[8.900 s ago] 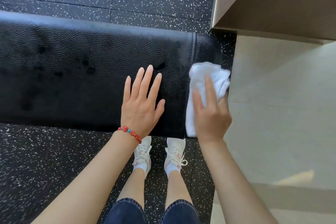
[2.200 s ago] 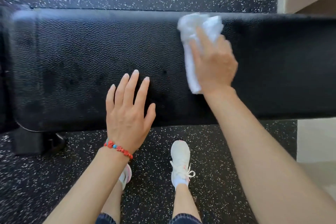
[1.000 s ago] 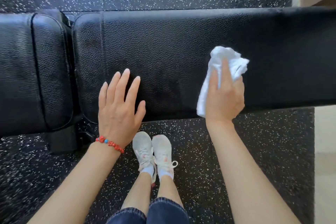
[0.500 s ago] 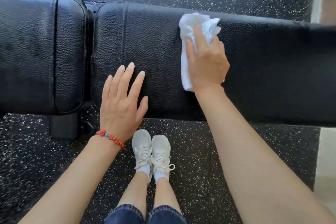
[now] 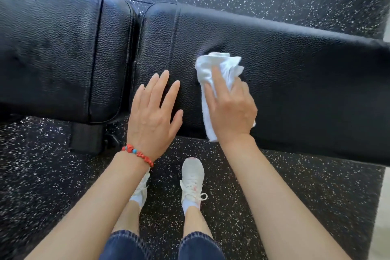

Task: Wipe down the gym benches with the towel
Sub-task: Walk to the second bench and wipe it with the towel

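Observation:
A long black padded bench pad runs from the middle to the right edge. A second black pad lies to its left across a narrow gap. My right hand presses a crumpled white towel onto the long pad near its front edge and left end. The towel sticks out beyond my fingertips and trails under my palm. My left hand, with a red bead bracelet on the wrist, lies flat with fingers apart on the same pad, just left of the towel.
Black rubber flooring with white speckles surrounds the bench. A black frame bracket sits under the gap between the pads. My two white sneakers stand on the floor below my hands. A pale floor strip shows at the right edge.
My right hand has pulled the towel from the pad's far edge back toward the near edge. The left hand stays flat on the pad. The view has shifted left along the bench.

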{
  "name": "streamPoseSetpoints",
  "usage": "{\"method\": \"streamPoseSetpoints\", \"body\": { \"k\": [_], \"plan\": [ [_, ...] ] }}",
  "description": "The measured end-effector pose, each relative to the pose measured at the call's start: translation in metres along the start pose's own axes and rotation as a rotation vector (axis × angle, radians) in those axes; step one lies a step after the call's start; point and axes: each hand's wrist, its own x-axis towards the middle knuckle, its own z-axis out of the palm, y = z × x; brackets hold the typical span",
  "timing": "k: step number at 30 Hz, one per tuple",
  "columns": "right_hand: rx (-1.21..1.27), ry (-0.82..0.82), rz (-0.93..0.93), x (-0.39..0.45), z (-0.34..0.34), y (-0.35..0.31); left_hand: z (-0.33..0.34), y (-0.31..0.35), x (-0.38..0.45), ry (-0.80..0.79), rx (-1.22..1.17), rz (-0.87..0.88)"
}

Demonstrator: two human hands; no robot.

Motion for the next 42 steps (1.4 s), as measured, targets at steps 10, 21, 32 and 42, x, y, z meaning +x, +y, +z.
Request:
{"method": "streamPoseSetpoints", "body": {
  "k": [10,21,32,42],
  "plan": [
    [0.012,0.100,0.181,0.032,0.022,-0.041,-0.018,-0.054,0.004,0.060,0.061,-0.111],
    [-0.036,0.087,0.204,0.080,0.037,-0.070,-0.028,-0.104,-0.005,-0.048,0.067,-0.040],
    [0.007,-0.044,0.046,-0.023,-0.009,-0.127,-0.037,-0.114,-0.009,-0.040,-0.043,-0.038],
    [-0.163,0.139,0.123,0.081,0.041,-0.131,-0.049,-0.162,-0.030,-0.041,0.026,-0.098]
  ]
}}
